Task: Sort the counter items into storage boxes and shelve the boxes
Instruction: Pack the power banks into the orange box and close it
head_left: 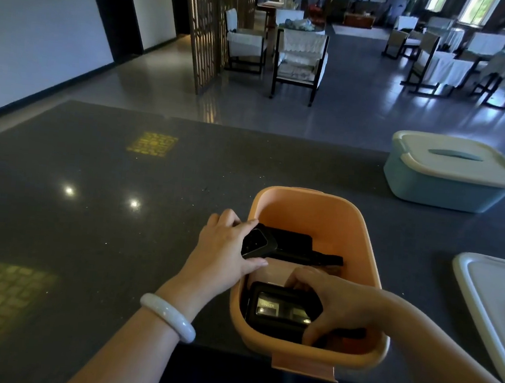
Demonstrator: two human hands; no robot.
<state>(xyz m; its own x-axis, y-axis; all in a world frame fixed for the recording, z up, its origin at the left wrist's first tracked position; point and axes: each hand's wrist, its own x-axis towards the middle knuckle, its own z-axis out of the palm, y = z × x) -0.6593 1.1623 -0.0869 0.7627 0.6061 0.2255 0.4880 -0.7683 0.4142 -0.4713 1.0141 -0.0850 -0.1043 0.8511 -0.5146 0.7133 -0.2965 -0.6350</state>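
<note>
An open orange storage box (pixel 320 210) stands on the dark counter (pixel 95 207) at its near edge. My left hand (pixel 224 250) grips a small black device (pixel 257 243) over the box's left rim. Beside it, inside the box, lies a flat black item (pixel 298 246). My right hand (pixel 336 304) reaches into the near part of the box, its fingers and thumb curled round a black device with a glossy screen (pixel 280 309). A blue storage box (pixel 443 185) with a white lid (pixel 463 162) on it stands at the counter's far right.
A loose white lid (pixel 488 294) lies on the counter at the right edge. A white bangle (pixel 168 316) circles my left wrist. Beyond the counter lies a grey floor with chairs (pixel 301 60) and a wooden lattice screen (pixel 205 29).
</note>
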